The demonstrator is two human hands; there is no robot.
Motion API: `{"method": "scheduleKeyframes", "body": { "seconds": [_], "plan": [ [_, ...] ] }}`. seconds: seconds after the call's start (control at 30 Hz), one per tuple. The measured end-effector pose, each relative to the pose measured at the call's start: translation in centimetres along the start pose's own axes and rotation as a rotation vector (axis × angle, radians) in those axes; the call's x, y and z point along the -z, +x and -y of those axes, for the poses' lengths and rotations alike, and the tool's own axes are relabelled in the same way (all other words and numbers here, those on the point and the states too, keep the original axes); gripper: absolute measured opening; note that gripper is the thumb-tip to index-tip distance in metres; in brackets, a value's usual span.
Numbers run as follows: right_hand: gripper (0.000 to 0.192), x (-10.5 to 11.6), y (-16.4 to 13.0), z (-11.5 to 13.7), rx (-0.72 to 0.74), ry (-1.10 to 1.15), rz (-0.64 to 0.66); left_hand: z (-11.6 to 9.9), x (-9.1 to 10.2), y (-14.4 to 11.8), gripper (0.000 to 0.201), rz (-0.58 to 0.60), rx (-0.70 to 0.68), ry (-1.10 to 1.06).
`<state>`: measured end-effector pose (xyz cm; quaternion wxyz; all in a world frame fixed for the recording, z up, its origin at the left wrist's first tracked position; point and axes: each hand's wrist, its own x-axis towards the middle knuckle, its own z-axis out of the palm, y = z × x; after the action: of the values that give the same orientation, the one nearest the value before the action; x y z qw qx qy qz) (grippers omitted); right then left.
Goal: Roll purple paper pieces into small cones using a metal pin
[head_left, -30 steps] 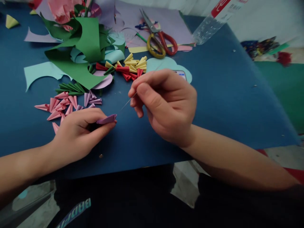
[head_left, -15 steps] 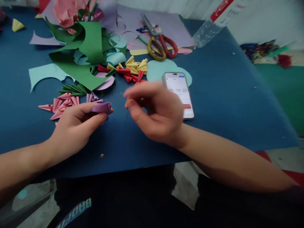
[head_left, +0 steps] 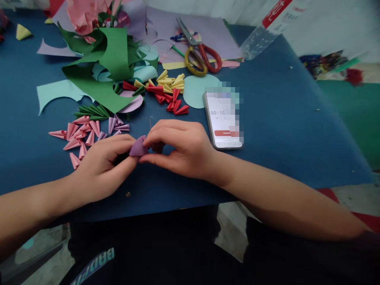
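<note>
A small piece of rolled purple paper (head_left: 138, 147) is pinched between my two hands above the table's front part. My left hand (head_left: 103, 168) grips its left end with thumb and fingers. From the right, my right hand (head_left: 181, 148) closes its fingertips on the other end. A thin, hair-like strand rises near the right fingers, too fine to name. Just beyond my left hand lie pink paper cones (head_left: 78, 134), a few purple cones (head_left: 118, 124) and dark green rolled cones (head_left: 93, 112). Red cones (head_left: 177, 107) and yellow cones (head_left: 171, 81) lie farther back.
A phone (head_left: 222, 118) showing a timer lies right of my right hand. Scissors (head_left: 197, 53) rest on purple sheets (head_left: 219, 37) at the back, near a plastic bottle (head_left: 261, 39). Green paper scraps (head_left: 115, 55) and a light blue offcut (head_left: 56, 91) lie at left on the blue table (head_left: 282, 118).
My right hand has moved left and down, and its fingers have closed on the purple paper. My left hand has turned the paper and shifted slightly downward.
</note>
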<state>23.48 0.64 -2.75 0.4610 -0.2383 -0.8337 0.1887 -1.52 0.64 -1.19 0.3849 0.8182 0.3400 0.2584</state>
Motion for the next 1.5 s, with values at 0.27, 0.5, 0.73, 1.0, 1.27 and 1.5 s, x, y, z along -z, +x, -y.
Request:
{"method": "scheduleKeyframes", "body": {
  "seconds": [0.27,0.5,0.73,1.0,1.27,1.5],
  "plan": [
    [0.008,0.2,0.2,0.4,-0.063,0.025,-0.031,-0.6,0.1,0.1,0.022,-0.061,0.07,-0.048],
    [0.017,0.2,0.5,0.6,-0.404,0.329,-0.037,-1.5,0.5,0.6,0.022,-0.082,0.149,-0.088],
    [0.022,-0.4,0.4,0.9,-0.633,0.493,-0.061,-1.2,0.2,0.2,0.026,-0.117,0.108,0.083],
    [0.019,-0.5,0.4,0.9,-0.618,0.545,-0.086,-1.7,0.2,0.2,0.025,-0.163,0.196,0.01],
    [0.022,-0.6,0.4,0.8,-0.656,0.646,-0.077,-1.6,-0.4,0.3,0.013,-0.197,0.2,-0.058],
    [0.02,-0.3,0.3,1.2,-0.541,0.456,-0.111,-1.6,-0.3,0.3,0.032,-0.234,0.291,-0.2]
  ]
}}
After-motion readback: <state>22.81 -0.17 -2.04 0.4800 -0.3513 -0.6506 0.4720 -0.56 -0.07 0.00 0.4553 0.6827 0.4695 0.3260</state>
